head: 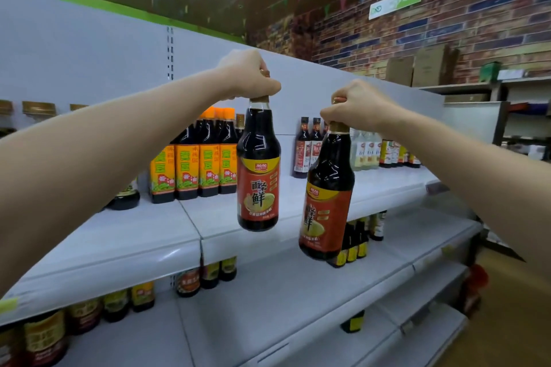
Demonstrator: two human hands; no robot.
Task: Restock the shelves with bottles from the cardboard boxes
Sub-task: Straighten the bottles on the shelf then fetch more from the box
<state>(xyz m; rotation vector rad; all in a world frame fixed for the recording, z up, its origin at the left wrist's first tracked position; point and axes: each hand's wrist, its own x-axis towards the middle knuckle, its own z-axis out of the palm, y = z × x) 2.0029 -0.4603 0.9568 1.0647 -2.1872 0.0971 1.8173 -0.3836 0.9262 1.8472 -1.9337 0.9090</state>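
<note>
My left hand (249, 76) grips the cap of a dark sauce bottle with a red label (258, 176), which hangs upright just above the white upper shelf (143, 235). A second, identical bottle (328, 197) dangles from its cap in my right hand (356, 106); it tilts slightly and hangs lower, in front of the shelf's front edge. Both bottles are in the air, touching no shelf.
A block of orange-labelled dark bottles (193, 164) stands at the shelf's back left, with smaller bottles (310, 146) and pale bottles (366, 149) to the right. Lower shelves (283, 301) hold scattered dark bottles. Cardboard boxes (417, 67) sit on a far rack by the brick wall.
</note>
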